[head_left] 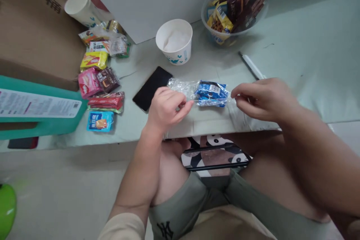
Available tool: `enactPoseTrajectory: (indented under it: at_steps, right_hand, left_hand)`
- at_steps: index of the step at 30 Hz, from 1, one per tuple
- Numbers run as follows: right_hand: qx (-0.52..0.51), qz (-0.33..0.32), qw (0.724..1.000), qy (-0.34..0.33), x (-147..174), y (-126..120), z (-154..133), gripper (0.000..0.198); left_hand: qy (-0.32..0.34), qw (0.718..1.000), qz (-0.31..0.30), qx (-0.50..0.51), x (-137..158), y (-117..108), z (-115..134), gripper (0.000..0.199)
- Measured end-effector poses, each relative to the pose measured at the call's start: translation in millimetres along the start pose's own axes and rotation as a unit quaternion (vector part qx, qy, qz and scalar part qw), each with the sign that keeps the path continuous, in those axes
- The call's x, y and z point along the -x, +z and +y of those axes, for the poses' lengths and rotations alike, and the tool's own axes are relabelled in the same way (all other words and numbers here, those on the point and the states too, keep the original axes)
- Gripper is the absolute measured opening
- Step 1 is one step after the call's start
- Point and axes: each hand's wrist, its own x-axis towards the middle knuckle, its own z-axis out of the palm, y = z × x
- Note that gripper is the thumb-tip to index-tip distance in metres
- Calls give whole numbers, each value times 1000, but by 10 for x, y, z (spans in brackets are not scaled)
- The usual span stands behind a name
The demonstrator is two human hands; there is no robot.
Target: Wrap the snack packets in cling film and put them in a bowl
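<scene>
A blue snack packet (212, 93) lies at the table's front, inside a crinkled clear plastic bag (184, 87). My left hand (168, 107) is closed at the bag's left side, its curled fingers and thumb at the near edge of the plastic. On the other side, my right hand (261, 99) pinches the clear plastic at the bag's right end. What exactly lies between the fingertips is hard to see. Behind my left hand rests a black phone (153, 87), close to the bag.
A white paper cup (174, 43) stands behind the phone. Farther right is a clear bowl (234, 32) of snack packets, with a white pen-like tool (251, 65) before it. Several wrapped snacks (94, 60) line the left, beside a cardboard box (36, 33) and a green box (42, 125).
</scene>
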Motion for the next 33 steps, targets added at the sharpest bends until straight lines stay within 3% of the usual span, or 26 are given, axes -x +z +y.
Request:
enactPoseTrajectory:
  at_steps: [4, 8, 10, 13, 14, 16, 19, 20, 23, 25, 28, 30, 33]
  right_hand:
    - [29, -6, 999, 16, 3, -48, 22, 22]
    - [6, 29, 1000, 5, 13, -195, -34, 21]
    - [-20, -14, 999, -27, 35, -263, -68, 23]
    - [-43, -170, 983, -45, 78, -297, -109, 26]
    - [-39, -219, 974, -30, 89, -290, -122, 29]
    - [-11, -282, 959, 19, 99, -266, -146, 37]
    - [70, -308, 944, 99, 77, -252, -186, 50]
    - [100, -311, 938, 120, 62, -259, -199, 53]
    - [163, -316, 920, 166, 18, -296, -235, 56]
    - [170, -317, 916, 178, -1, -315, -259, 55]
    - [160, -310, 922, 168, -1, -304, -310, 48]
    - [135, -315, 931, 129, 17, -264, -359, 44]
    - [94, -337, 932, 90, 54, -179, -439, 39]
  left_hand:
    - [-33, 988, -147, 37, 111, -103, -4, 20]
    - [-87, 970, -222, 40, 155, -183, 91, 24]
    - [-109, 959, -254, 55, 149, -233, 158, 27]
    - [-136, 935, -312, 101, 127, -300, 251, 38]
    - [-153, 932, -308, 113, 119, -310, 274, 41]
    - [-195, 946, -237, 104, 104, -302, 301, 39]
    - [-200, 974, -106, 13, 83, -222, 287, 21]
    - [-184, 977, -107, -14, 76, -185, 273, 21]
    - [-151, 967, -202, -43, 59, -75, 260, 52]
    - [-145, 960, -235, -37, 46, -11, 323, 61]
    - [-154, 972, -174, -29, 30, 91, 533, 66]
    - [-148, 978, -144, -39, 32, 173, 678, 56]
    - [-146, 979, -131, -57, 53, 291, 759, 23]
